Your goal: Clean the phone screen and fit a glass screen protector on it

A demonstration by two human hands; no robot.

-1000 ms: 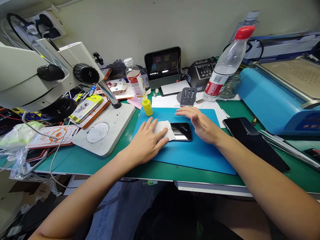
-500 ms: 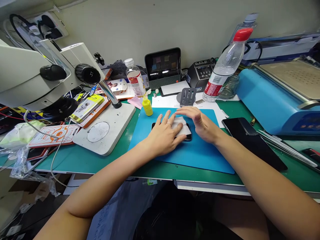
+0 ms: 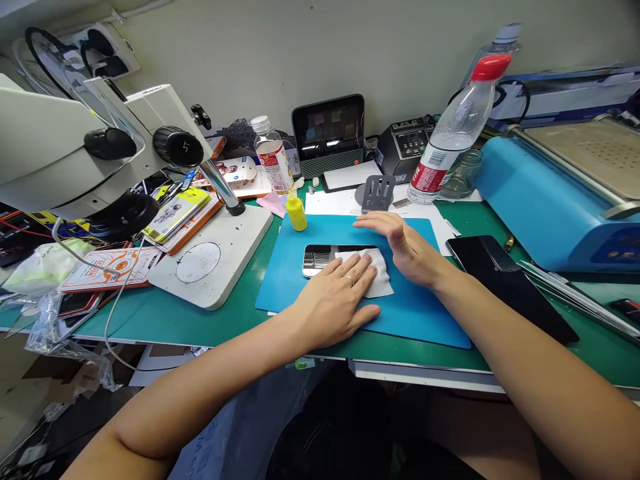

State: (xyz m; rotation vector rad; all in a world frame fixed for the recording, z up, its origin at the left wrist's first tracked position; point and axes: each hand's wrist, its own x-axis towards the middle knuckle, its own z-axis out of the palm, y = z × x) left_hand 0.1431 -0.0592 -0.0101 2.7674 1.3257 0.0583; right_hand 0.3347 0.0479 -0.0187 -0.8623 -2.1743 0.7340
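A smartphone [image 3: 318,257] with a dark, reflective face lies crosswise on the blue mat [image 3: 400,317]. Over its right part is a crumpled white wipe [image 3: 383,280], whose lower edge hangs past the phone onto the mat. My left hand [image 3: 336,293] lies flat on the wipe, fingers stretched out and thumb apart, pressing it against the phone. My right hand [image 3: 407,248] hovers at the right end of the phone, fingers extended to the left and holding nothing. Behind the phone stands a small yellow bottle [image 3: 297,215].
A microscope [image 3: 120,147] on a white base fills the left side. A grey phone stand [image 3: 378,193], a red-capped plastic bottle [image 3: 450,143] and a blue machine [image 3: 550,207] stand behind and right. A black tablet-like panel [image 3: 505,283] lies beside the mat.
My left hand has slid toward me and a little right, with the wipe under it. More of the phone's left part shows. My right hand has hardly moved.
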